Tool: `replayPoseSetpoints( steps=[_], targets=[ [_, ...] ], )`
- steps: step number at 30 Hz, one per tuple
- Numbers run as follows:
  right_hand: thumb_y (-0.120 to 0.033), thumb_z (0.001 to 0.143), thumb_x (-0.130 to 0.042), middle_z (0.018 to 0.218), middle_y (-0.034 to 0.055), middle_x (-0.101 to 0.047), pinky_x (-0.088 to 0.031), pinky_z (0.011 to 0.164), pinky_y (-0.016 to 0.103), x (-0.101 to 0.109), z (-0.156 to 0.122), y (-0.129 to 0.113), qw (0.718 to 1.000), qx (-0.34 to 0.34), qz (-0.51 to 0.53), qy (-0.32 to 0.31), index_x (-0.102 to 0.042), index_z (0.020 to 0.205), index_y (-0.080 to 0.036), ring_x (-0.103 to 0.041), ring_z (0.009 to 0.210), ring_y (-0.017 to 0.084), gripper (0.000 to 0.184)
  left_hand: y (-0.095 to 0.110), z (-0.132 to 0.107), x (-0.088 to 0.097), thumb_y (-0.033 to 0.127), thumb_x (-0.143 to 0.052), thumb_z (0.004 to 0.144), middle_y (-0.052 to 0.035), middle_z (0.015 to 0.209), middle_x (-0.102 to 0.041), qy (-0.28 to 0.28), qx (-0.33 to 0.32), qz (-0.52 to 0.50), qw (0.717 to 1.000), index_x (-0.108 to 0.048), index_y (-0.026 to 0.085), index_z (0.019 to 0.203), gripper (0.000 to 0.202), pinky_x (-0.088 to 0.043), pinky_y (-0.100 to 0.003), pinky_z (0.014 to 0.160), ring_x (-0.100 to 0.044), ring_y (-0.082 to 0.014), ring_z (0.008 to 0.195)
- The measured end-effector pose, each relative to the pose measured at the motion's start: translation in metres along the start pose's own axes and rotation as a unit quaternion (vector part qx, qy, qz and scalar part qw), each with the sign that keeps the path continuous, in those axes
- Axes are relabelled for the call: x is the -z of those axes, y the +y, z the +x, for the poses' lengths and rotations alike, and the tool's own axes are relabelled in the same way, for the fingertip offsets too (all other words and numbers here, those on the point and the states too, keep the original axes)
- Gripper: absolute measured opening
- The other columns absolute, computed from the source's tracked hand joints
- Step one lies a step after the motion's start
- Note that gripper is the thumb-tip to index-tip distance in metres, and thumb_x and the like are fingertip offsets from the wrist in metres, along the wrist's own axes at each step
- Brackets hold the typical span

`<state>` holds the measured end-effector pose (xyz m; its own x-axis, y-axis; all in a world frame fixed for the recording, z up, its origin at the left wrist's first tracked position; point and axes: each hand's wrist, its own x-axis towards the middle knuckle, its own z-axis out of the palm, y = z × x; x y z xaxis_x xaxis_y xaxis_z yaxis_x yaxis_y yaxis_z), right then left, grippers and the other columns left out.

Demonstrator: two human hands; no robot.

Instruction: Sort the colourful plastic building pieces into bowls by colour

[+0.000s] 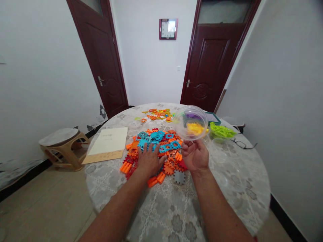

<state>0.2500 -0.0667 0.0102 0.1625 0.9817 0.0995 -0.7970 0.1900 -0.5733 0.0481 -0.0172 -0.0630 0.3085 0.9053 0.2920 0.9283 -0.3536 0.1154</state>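
My right hand grips the near rim of a clear plastic bowl and holds it tilted above the table; yellow pieces show through it. My left hand lies flat with fingers spread on a pile of interlocking plastic tiles, orange, red and blue, in the middle of the round table. A grey tile lies at the pile's near edge, just below my right wrist.
A second heap of orange and yellow tiles lies at the far side. Green tiles and a pair of glasses are at the right. A cream booklet lies left. A stool stands by the left wall.
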Motion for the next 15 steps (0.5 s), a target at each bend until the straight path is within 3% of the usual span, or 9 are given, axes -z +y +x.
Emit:
replayPoseSetpoints(
  steps=[5,9,11,12,15],
  targets=[
    [-0.042,0.093,-0.068,0.073,-0.0020,-0.073,-0.047,0.044,0.019,-0.018,-0.016,-0.016,0.998,0.055,-0.038,0.003,-0.065,0.096,-0.024,-0.065,0.056,0.013,0.018,0.015,0.013,-0.009,0.069,-0.043,0.099,-0.0209,0.159,-0.051,0.007,-0.044,0.002,0.999,-0.052,0.027,0.155,0.070,-0.022,-0.076,0.118,-0.036,-0.0493,0.151],
    [-0.047,0.094,-0.070,0.082,0.0014,-0.076,-0.052,0.045,0.021,-0.013,-0.043,-0.054,0.965,0.184,-0.185,0.020,-0.066,0.104,-0.022,-0.069,0.061,0.015,0.027,0.017,0.032,-0.012,0.067,-0.045,0.099,-0.0215,0.156,-0.054,0.028,-0.058,0.010,0.998,-0.055,0.027,0.152,0.066,-0.026,-0.078,0.114,-0.041,-0.0504,0.147],
    [-0.049,0.095,-0.070,0.086,0.0028,-0.076,-0.055,0.047,0.023,-0.002,-0.060,-0.086,0.916,0.273,-0.286,0.067,-0.067,0.107,-0.021,-0.070,0.064,0.015,0.030,0.017,0.033,-0.009,0.065,-0.047,0.099,-0.0217,0.156,-0.054,0.043,-0.067,0.004,0.997,-0.055,0.027,0.151,0.065,-0.029,-0.078,0.112,-0.043,-0.0495,0.146],
    [-0.050,0.095,-0.069,0.088,0.0033,-0.076,-0.056,0.048,0.024,0.007,-0.068,-0.104,0.878,0.320,-0.340,0.105,-0.067,0.108,-0.021,-0.070,0.065,0.016,0.032,0.018,0.031,-0.006,0.064,-0.047,0.100,-0.0218,0.156,-0.054,0.048,-0.074,-0.003,0.996,-0.055,0.027,0.152,0.064,-0.030,-0.077,0.112,-0.043,-0.0487,0.146],
    [-0.054,0.097,-0.066,0.092,0.0051,-0.076,-0.058,0.053,0.026,0.043,-0.087,-0.162,0.714,0.428,-0.498,0.244,-0.069,0.113,-0.019,-0.070,0.067,0.016,0.039,0.023,0.014,0.006,0.062,-0.048,0.100,-0.0200,0.158,-0.052,0.038,-0.108,-0.024,0.993,-0.055,0.027,0.153,0.063,-0.030,-0.075,0.115,-0.042,-0.0451,0.149]
  ],
)
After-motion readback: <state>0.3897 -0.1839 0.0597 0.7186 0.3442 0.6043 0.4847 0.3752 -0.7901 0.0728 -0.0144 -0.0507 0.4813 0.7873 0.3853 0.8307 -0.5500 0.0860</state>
